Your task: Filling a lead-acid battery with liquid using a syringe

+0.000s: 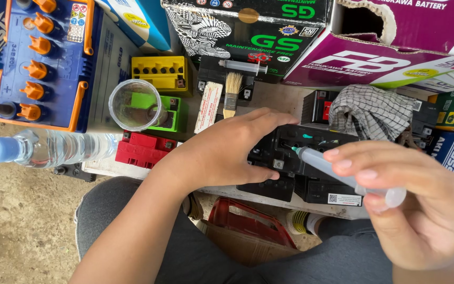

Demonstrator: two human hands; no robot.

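Fingers (269,123) of the left hand (227,150) lie spread on a black battery (290,152). Right hand (411,205) pinches a syringe (342,176); its plunger end is hidden.

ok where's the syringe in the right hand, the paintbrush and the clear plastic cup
syringe (328,169), head view, on the clear barrel just behind the tip
paintbrush (231,85), head view, on the pale bristles
clear plastic cup (134,104), head view, on the middle of its open mouth

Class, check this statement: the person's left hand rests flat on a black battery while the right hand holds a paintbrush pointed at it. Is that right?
One detail is wrong. The right hand holds a syringe, not a paintbrush; the paintbrush lies untouched further back on the table. The rest stands: the left hand rests flat on the black battery, as the head view shows.
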